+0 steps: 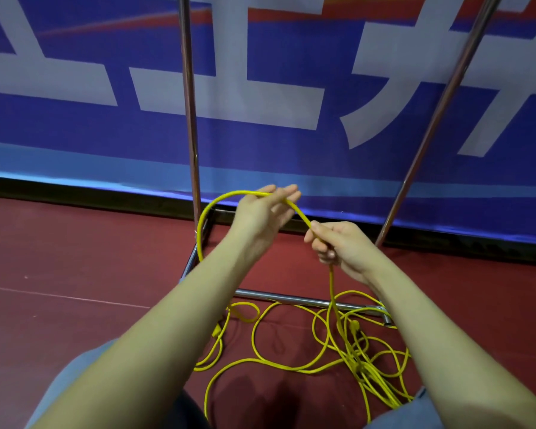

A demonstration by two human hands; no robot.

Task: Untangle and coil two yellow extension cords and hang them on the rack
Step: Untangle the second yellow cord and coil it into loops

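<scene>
- Extension cords (pixel 307 351): bright yellow.
- Floor (pixel 75 258): dark red.
- Banner (pixel 291 88): blue with pale grey-white lettering and a red-orange stripe at its top.
- Rack (pixel 190 119): shiny silver metal.

Blue banner (pixel 291 144) with large white characters and a red stripe hanging along the back, black baseboard (pixel 75 193) running beneath it, dark red floor (pixel 75 258) stretching below
</scene>
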